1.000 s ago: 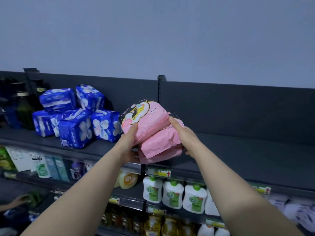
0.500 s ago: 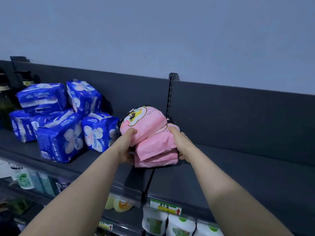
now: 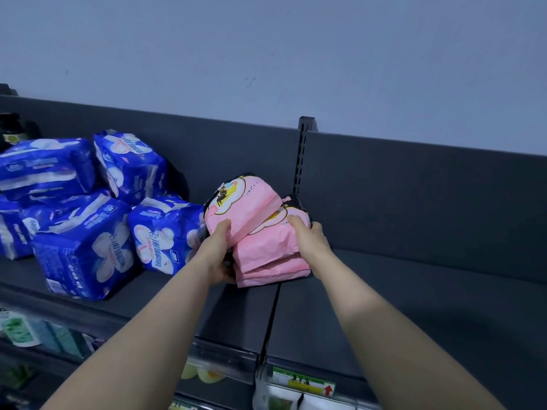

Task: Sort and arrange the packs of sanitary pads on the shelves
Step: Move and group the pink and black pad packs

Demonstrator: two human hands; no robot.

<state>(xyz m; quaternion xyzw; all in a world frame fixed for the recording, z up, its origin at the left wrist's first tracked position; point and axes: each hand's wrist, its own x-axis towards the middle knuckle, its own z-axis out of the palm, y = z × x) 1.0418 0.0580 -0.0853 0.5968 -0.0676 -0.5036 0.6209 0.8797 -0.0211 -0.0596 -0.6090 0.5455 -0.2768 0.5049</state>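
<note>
Both hands hold the stack of pink packs (image 3: 268, 251) on the top shelf (image 3: 429, 294).
The left hand (image 3: 217, 254) grips the stack's left side, thumb on the tilted upper pack (image 3: 245, 207). The right hand (image 3: 309, 241) clasps the right side, fingers curled round it. The stack sits at the shelf seam, in front of the slotted upright (image 3: 301, 161), just right of the blue packs (image 3: 85, 232).
</note>
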